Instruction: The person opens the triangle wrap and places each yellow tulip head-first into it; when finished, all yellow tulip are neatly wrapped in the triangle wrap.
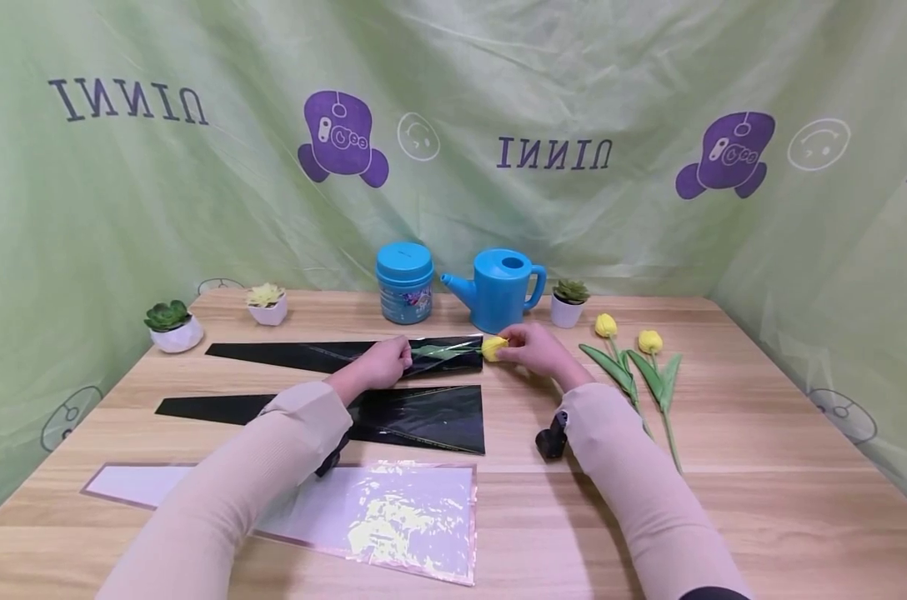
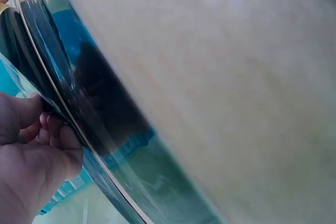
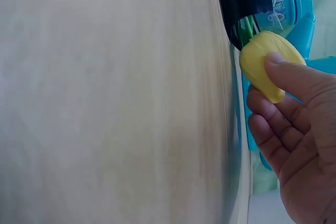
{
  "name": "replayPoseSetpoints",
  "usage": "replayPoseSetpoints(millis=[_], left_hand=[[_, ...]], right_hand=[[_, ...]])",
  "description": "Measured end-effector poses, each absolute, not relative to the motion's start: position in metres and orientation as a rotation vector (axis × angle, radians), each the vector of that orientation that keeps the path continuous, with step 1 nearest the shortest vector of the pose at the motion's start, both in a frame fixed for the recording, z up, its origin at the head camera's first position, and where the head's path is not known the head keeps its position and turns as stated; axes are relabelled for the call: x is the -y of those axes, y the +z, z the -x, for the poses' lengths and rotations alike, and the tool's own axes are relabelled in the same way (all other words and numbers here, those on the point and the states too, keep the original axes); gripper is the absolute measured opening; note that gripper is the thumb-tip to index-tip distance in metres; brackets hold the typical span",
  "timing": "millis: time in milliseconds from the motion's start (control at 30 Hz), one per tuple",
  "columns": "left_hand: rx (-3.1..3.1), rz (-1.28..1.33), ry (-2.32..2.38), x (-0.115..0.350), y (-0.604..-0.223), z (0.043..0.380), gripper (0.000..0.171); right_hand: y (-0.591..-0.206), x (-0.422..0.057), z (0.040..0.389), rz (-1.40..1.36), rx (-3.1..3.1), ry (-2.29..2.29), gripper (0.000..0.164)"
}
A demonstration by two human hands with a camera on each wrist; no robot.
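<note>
Currently, right hand [image 1: 538,350]: thumb and fingers pinch the bloom of a yellow tulip [image 1: 493,348], just on the near side of the blue watering can [image 1: 497,292]. Stem and leaves lie within the far black sleeve [image 1: 296,356], which runs leftward from in front of the can. Gripping the bloom presumably leaves the stem free inside the film and allows steering from the wide end.

Left hand [image 1: 384,362]: fingers curled, thumb and fingers pinching the sleeve's edge, left of the can; likely steadies thin film that could otherwise slide.

Near black sleeve [image 1: 423,412] and white sleeve [image 1: 326,508] lie in turn farther to the can's near side, wide ends facing right, probably to suit right-hand loading.

Two loose tulips [image 1: 650,342] lie right of the can, apparently placed for right-hand reach. Blue tub [image 1: 404,283] and potted succulent [image 1: 568,310] flank the can, seemingly set back from the handwork.
</note>
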State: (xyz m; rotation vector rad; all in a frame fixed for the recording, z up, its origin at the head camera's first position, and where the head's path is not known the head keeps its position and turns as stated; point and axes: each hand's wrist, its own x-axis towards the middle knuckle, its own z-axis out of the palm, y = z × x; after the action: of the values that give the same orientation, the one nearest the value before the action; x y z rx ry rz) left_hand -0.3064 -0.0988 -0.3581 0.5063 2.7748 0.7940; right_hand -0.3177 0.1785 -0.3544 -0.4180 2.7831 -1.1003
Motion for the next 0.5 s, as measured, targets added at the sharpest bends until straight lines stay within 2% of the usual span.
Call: replayPoseSetpoints(millis=[500], left_hand=[[-2.858,-0.560,0.879,0.0996,-0.3588,0.3091,0.011]], right_hand=[[-0.3585,-0.1690,0.3176,0.247,-2.643,-1.446,0.028]])
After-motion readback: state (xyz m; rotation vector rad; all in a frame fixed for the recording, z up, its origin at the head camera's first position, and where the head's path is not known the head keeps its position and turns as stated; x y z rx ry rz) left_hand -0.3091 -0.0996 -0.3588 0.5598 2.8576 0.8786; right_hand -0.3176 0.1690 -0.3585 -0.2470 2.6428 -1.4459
